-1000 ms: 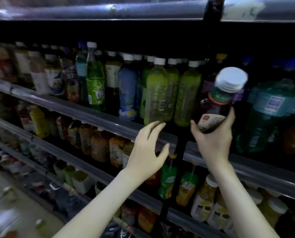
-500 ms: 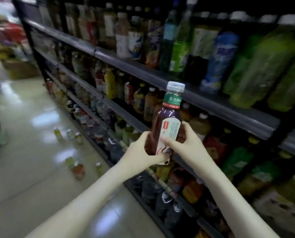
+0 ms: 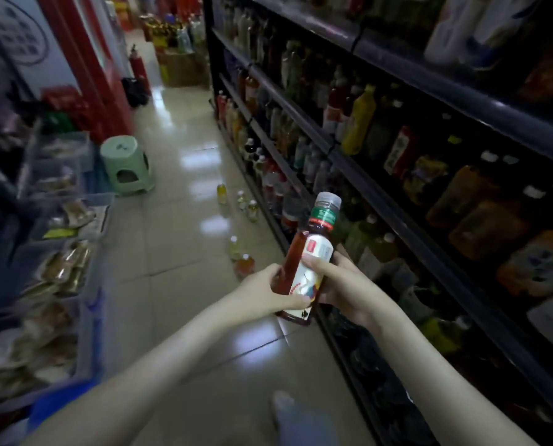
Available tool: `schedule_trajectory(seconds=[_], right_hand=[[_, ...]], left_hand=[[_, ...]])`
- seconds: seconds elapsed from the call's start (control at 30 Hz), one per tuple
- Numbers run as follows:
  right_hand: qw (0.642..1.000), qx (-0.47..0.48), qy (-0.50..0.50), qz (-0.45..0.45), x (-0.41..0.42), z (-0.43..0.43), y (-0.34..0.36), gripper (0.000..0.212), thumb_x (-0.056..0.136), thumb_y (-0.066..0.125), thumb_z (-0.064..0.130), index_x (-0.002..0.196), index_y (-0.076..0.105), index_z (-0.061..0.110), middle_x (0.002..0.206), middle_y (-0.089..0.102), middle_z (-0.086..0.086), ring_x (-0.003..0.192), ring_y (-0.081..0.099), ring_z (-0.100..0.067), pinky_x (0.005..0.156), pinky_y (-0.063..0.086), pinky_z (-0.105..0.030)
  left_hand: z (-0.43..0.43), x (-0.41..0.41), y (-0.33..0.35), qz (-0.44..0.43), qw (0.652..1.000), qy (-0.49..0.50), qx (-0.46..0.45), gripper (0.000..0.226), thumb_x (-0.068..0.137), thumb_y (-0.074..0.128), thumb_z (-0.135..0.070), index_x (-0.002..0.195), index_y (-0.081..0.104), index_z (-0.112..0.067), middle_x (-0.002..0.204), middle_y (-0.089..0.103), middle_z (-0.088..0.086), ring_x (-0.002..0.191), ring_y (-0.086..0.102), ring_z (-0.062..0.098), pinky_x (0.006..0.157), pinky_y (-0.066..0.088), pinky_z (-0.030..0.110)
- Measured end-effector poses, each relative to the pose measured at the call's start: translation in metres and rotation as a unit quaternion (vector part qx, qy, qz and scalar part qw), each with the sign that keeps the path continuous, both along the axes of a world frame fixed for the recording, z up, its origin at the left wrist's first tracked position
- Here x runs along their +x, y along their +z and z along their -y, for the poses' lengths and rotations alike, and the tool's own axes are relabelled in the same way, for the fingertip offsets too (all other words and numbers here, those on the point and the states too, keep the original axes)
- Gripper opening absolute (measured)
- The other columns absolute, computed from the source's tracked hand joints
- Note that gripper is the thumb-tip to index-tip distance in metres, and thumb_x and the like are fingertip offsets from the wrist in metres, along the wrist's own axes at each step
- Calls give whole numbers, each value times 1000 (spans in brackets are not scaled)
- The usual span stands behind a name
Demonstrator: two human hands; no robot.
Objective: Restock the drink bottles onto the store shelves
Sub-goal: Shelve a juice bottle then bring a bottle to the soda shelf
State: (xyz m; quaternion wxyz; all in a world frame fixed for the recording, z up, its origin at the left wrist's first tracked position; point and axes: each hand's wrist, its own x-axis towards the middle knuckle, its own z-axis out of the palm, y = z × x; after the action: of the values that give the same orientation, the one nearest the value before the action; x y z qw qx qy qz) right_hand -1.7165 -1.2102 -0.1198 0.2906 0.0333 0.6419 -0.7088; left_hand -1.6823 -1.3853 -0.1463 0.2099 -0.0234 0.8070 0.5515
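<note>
A dark red drink bottle (image 3: 307, 252) with a white label, a green neck band and a pale cap stands tilted in front of me. My left hand (image 3: 265, 292) grips its lower part from the left. My right hand (image 3: 342, 288) holds it from the right, thumb laid across the label. The bottle is off the shelves, over the aisle floor. The dark drink shelves (image 3: 397, 175) full of bottles run along the right side.
Several small bottles (image 3: 243, 201) stand on the tiled floor near the shelf foot. A green plastic stool (image 3: 127, 164) sits further down the aisle. Racks of packaged goods (image 3: 53, 259) line the left side. Cartons (image 3: 182, 67) stand at the far end.
My view has swung left, down the aisle. The bottle came away from the upper shelf and lower. My left hand, free a second ago, now grips it together with my right.
</note>
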Motion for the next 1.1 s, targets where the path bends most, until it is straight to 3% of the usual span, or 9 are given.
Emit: schedule_trajectory(seconds=[0.1,0.17,0.3,0.37,0.5,0.6,0.77,0.93,1.1], right_hand=[[999,30,-17,14,-46,50,-20,87,59,88,40,130,45,13,113,68,-15,94,70,-30,69,57,-40],[998,40,-38,23,-84,84,-32,88,56,87,40,128,45,10,111,68,-17,91,71,-31,72,58,-44],[997,47,-49,28,-170,150,-47,20,84,70,17,97,63,4,84,72,-13,67,71,-24,52,54,-29],[996,53,-63,24,-216,185,-50,13,85,68,17,92,63,6,79,70,-12,61,67,-21,49,51,-26],[995,80,-59,3,-309,261,-44,25,80,73,18,101,64,7,90,72,-14,71,71,-23,56,54,-29],[992,112,-53,-38,-381,316,-34,43,67,80,26,105,63,11,93,73,-9,79,72,-22,70,59,-38],[983,139,-68,-97,-495,397,-13,67,51,83,40,108,55,17,99,70,-3,87,70,-20,81,57,-42],[963,153,-154,-160,-618,470,5,62,60,84,37,111,53,18,100,67,3,91,67,-15,86,55,-40],[925,176,-272,-200,-726,513,50,54,68,82,37,106,48,21,99,62,7,86,61,-7,74,50,-27]], left_hand=[[30,-35,-10,-21,996,36,-81,69,54,79,-55,111,54,-25,108,66,-8,99,62,9,89,51,30],[56,-69,-14,-15,994,40,-100,61,59,79,-49,111,56,-25,107,66,-6,97,62,10,85,51,26],[135,-160,-22,27,996,2,-85,64,53,75,-61,105,58,-29,108,69,-4,97,66,14,87,54,33],[178,-210,-15,58,998,21,-29,59,64,76,-57,111,59,-25,110,67,0,92,66,13,85,53,32],[260,-306,3,27,994,92,-48,39,89,65,-37,123,55,-22,113,62,2,97,62,15,91,47,29],[315,-366,12,-9,992,112,-61,40,92,62,-28,130,53,-20,125,58,9,112,56,19,102,42,31],[393,-476,20,-49,992,114,-29,42,92,62,-21,132,51,-26,115,58,0,109,56,11,102,42,29],[471,-622,38,-117,993,12,-19,38,90,64,-16,121,53,-36,115,63,1,106,59,6,92,46,17],[506,-760,82,-176,979,-94,-40,55,85,71,-27,129,45,-48,125,58,-6,112,57,7,100,46,29]])
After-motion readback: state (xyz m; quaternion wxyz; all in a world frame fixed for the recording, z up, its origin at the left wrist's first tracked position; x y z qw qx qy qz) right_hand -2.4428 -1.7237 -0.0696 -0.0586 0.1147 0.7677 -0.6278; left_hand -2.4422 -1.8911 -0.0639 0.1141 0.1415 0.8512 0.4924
